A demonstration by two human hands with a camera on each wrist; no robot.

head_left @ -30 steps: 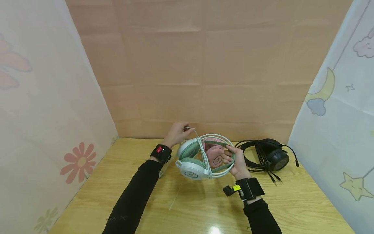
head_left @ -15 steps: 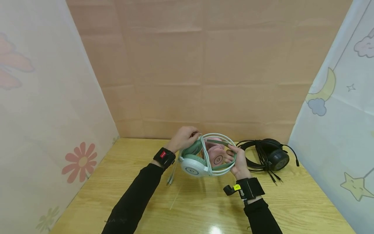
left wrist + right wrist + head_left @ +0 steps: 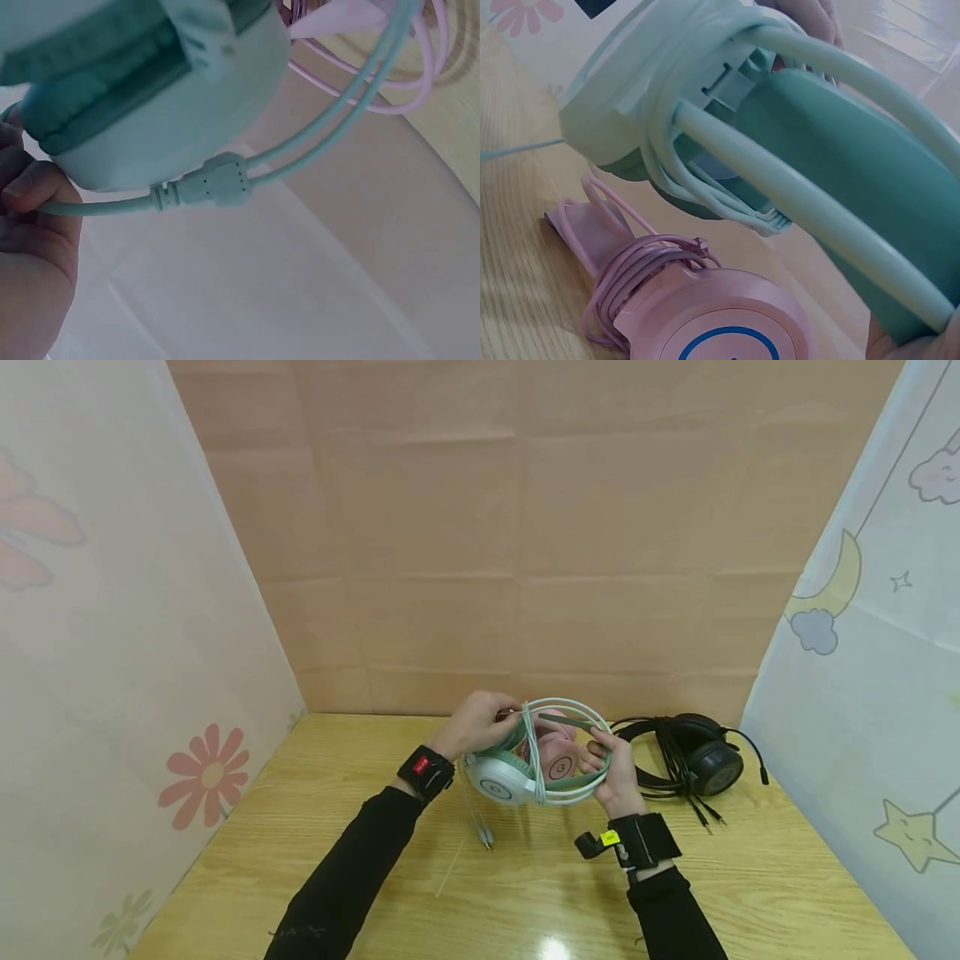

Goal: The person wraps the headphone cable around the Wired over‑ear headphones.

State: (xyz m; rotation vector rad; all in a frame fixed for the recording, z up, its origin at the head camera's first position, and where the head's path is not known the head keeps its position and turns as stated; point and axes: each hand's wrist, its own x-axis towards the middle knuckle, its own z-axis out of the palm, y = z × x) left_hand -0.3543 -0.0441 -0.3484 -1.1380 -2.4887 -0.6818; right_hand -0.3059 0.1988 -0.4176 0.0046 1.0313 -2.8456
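Note:
White headphones with green cushions [image 3: 501, 781] are held up over the table. My right hand [image 3: 617, 774] grips their headband, its fingers curled round the white arcs and the green strap. Several turns of the pale cable [image 3: 654, 124] are wound round the headband beside the ear cups. With its thumb and fingers my left hand [image 3: 480, 724] pinches the cable close to the ear cup. In the left wrist view a Y-shaped cable splitter [image 3: 219, 180] runs along under that cup. The cable's plug ends [image 3: 486, 837] hang down below the left hand.
Pink headphones [image 3: 739, 304] with their cable wrapped stand on the table behind the white pair. To the right lie black headphones [image 3: 708, 762] with a bundled cable. Paper walls [image 3: 480, 527] enclose the wooden table [image 3: 360, 893] at the back and both sides.
My left hand has moved right and slightly down to the ear cup, drawing the cable along. The plug ends have come into view and swung right. My right hand keeps its grip.

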